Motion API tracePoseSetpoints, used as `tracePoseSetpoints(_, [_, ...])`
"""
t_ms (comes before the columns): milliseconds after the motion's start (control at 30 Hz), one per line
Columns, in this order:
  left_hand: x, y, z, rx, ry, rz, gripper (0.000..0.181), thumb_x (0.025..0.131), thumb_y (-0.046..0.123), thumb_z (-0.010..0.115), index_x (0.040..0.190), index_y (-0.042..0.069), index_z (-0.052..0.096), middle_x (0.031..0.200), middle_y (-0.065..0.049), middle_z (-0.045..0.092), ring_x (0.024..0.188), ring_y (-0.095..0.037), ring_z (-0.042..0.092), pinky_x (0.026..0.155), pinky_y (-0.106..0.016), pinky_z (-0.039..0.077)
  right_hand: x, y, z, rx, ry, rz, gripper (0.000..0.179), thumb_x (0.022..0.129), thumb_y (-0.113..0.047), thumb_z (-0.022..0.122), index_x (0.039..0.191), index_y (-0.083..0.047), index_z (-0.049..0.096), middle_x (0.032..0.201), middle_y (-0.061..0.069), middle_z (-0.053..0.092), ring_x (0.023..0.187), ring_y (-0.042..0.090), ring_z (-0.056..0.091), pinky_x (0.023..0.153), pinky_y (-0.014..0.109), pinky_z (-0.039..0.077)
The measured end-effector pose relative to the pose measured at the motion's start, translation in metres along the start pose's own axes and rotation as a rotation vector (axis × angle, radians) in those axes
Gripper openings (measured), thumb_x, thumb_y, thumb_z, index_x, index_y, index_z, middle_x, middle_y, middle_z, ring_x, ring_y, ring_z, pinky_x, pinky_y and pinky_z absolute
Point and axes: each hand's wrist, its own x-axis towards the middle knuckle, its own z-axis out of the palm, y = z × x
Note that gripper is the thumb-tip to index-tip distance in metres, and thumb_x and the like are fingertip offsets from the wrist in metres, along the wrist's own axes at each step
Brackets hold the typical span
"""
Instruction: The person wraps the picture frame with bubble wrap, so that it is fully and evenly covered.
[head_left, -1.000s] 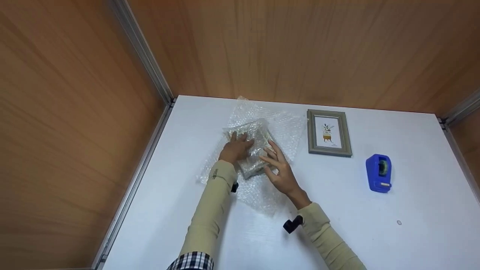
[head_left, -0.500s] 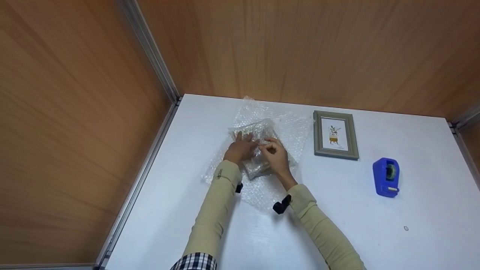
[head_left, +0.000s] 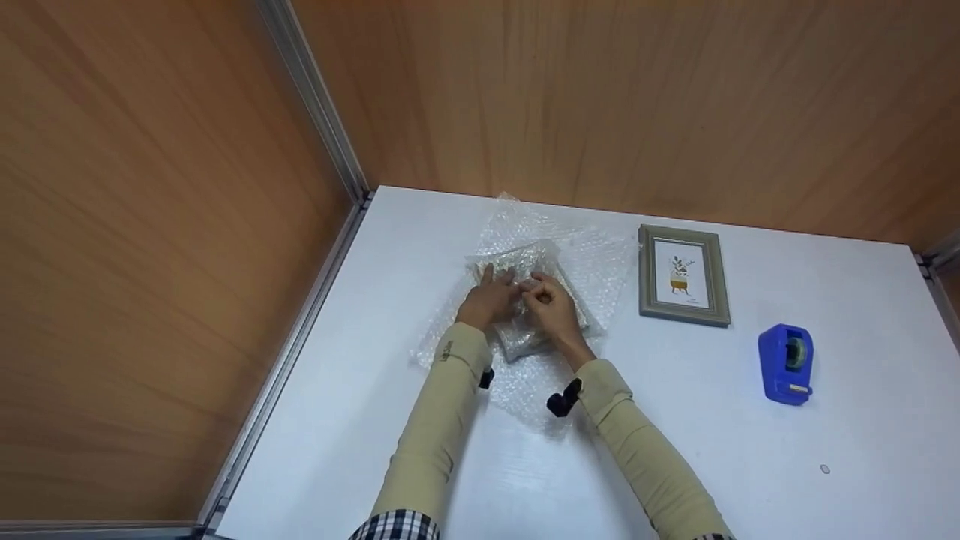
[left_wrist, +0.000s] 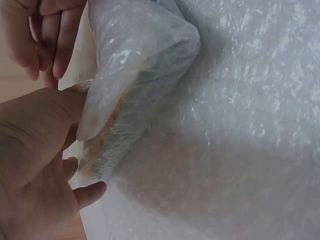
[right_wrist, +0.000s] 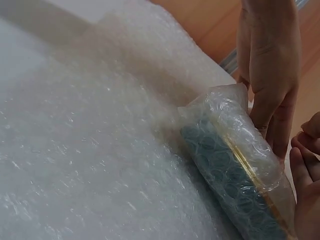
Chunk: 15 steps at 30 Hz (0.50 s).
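Observation:
In the head view, a flat parcel in bubble wrap (head_left: 525, 349) lies on a larger spread sheet of bubble wrap (head_left: 600, 262). Through the parcel's layers a blue-green side with a gold-coloured edge (right_wrist: 237, 155) shows in the right wrist view. My left hand (head_left: 487, 301) rests on the parcel's left part, fingers spread and fairly straight. Close beside its thumb, my right hand (head_left: 555, 309) bends over the parcel, thumb and forefinger pinched together at the top layer of wrap. What lies between those fingertips is too small to make out.
A grey-green picture frame (head_left: 721, 281) with a plant print lies right of the wrap. Farther right stands a blue tape dispenser (head_left: 776, 375). A small clear ring-like piece (head_left: 825, 469) is near the front right. Wooden panels (head_left: 600, 105) border the white table (head_left: 675, 420).
My right hand has moved from open, spread fingers over the parcel's right side to a pinch beside the left thumb. The left hand stays on the parcel. The head view has shifted slightly.

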Motion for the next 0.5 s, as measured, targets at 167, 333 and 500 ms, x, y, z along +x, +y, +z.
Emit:
tracePoseSetpoints(167, [0.0,0.0,-0.001,0.036,-0.019,0.0,0.051,0.1,0.029,0.05,0.148,0.031,0.035,0.161,0.0,0.016,0.148,-0.037,0.004,0.11,-0.051,0.037,0.007,0.016,-0.001,-0.126,-0.008,-0.062,0.014,0.088,-0.004,0.067,0.081,0.007,0.061,0.14,0.024,0.047,0.123,0.037,0.054,0.095,0.031,0.05])
tracePoseSetpoints(333, [0.0,0.001,-0.002,0.046,-0.028,0.002,0.054,0.1,0.029,0.049,0.15,0.032,0.03,0.161,-0.001,0.015,0.148,-0.037,0.003,0.108,-0.05,0.04,0.01,0.014,-0.001,-0.191,-0.059,-0.072,0.016,0.088,-0.011,0.068,0.082,0.003,0.064,0.142,0.021,0.045,0.121,0.036,0.055,0.096,0.039,0.05])
tracePoseSetpoints(500, [0.001,0.0,-0.003,0.02,-0.033,-0.004,0.052,0.099,0.032,0.051,0.148,0.03,0.035,0.161,-0.001,0.015,0.148,-0.037,0.002,0.109,-0.049,0.038,0.013,0.012,-0.001,-0.184,-0.076,-0.037,0.018,0.09,-0.015,0.067,0.09,0.003,0.067,0.132,0.023,0.048,0.105,0.034,0.062,0.091,0.04,0.053])
